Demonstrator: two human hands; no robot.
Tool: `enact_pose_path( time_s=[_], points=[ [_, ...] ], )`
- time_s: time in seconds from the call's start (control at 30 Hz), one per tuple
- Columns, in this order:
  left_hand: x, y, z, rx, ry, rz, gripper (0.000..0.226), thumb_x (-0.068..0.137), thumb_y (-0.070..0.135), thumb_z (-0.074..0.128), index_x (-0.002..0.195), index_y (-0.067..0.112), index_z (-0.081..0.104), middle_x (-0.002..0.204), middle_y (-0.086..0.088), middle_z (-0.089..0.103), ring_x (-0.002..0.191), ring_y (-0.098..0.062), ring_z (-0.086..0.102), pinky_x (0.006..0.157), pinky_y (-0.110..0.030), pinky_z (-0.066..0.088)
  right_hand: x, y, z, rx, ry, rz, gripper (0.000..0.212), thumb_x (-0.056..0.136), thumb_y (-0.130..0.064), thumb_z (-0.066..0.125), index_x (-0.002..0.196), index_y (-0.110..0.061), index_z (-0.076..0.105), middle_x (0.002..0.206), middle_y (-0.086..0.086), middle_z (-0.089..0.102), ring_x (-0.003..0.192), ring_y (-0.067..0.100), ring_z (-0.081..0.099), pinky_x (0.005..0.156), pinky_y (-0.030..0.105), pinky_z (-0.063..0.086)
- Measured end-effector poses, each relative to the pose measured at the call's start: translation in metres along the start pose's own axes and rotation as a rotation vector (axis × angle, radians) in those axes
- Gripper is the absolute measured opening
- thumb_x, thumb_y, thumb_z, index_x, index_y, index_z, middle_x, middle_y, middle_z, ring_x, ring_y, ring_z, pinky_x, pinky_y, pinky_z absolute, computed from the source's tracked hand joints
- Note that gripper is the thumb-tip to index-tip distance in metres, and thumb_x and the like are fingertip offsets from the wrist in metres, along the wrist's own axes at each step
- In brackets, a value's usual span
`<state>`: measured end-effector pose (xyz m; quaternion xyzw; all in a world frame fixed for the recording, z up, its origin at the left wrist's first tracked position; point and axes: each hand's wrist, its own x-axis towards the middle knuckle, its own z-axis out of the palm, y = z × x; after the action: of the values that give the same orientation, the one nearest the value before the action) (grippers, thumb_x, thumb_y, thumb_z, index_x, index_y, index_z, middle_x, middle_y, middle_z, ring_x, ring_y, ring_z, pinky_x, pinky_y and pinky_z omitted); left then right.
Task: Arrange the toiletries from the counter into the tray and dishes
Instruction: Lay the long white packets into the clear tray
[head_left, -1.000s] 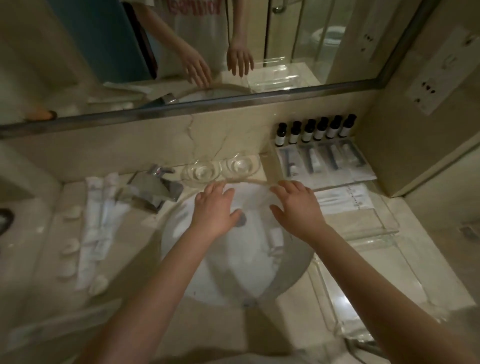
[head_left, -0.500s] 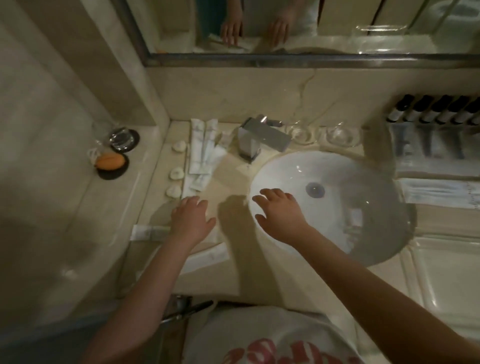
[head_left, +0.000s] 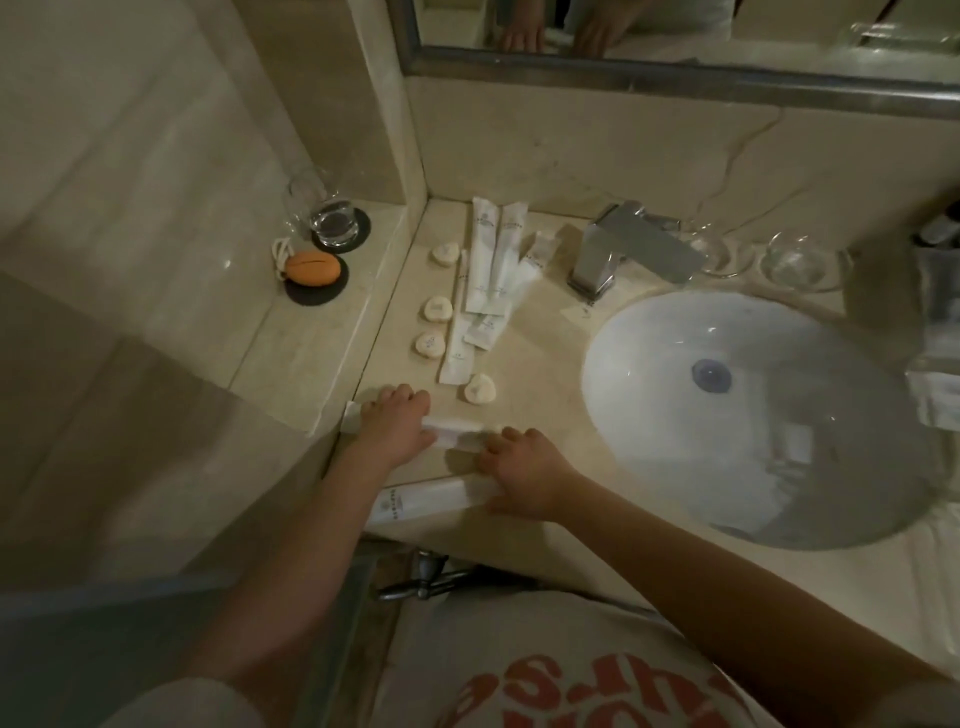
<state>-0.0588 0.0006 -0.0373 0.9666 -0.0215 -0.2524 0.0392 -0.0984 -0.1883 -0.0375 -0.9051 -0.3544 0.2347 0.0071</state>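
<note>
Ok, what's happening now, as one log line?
left hand: on white packet | right hand: touching its other end | grip: unclear | packet: flat on counter | round soaps: on counter

Single head-worn view; steeply downward, close over counter and sink.

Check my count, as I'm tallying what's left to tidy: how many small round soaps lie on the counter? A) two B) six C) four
C: four round soaps lie on the counter, all left of the sink.
</note>
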Motion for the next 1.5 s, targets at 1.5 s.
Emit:
enact_pose_path(
  time_s=[1.5],
  points=[
    [-0.002,0.440,-0.062,-0.909,0.034,0.353,0.023,0.089,0.024,0.057,0.101,0.004,0.058,0.064,0.000,0.055,0.045,-0.010,0.051,0.038,-0.020,0.039,-0.325,0.239,0.067,1.341,1.235,0.984,0.023,0.085,0.005,0.056,0.079,-0.015,0.047,0.070,0.003,0.050,0.049,-0.002,0.046,0.047,0.013,0.036]
  ],
)
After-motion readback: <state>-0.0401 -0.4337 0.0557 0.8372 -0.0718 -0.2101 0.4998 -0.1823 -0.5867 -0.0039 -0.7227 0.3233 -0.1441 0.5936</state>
